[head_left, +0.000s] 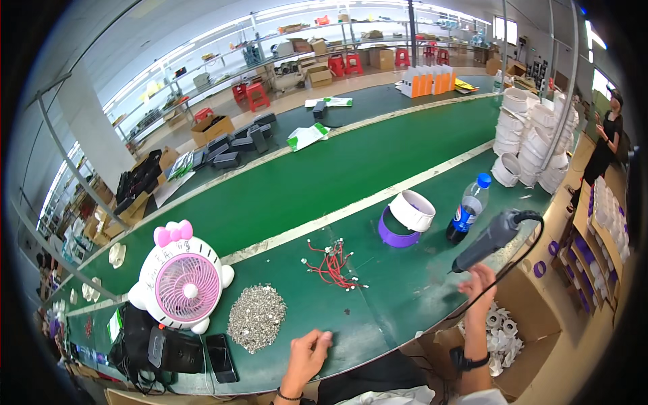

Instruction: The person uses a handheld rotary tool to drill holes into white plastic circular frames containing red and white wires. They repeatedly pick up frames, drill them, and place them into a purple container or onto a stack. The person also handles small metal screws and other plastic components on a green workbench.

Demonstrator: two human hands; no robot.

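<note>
My left hand [308, 354] rests at the near edge of the green table, fingers curled; whether anything small is inside cannot be seen. A heap of small silvery metal parts [257, 318] lies beyond it to the left. My right hand [479, 290] is raised at the right, fingers apart, just below a dark grey electric screwdriver [491, 240] with a black cable. The hand does not appear to be gripping it. Red wires with small ends [331, 264] lie in the middle. Farther back, a white ring-shaped part [412, 210] leans on a purple ring [397, 233].
A cola bottle [468, 209] stands behind the screwdriver. At left are a pink-and-white fan [187, 283], a black phone [221, 358] and a black bag [135, 347]. White rings [533, 135] are stacked at far right. A carton [533, 317] of white parts sits below my right arm.
</note>
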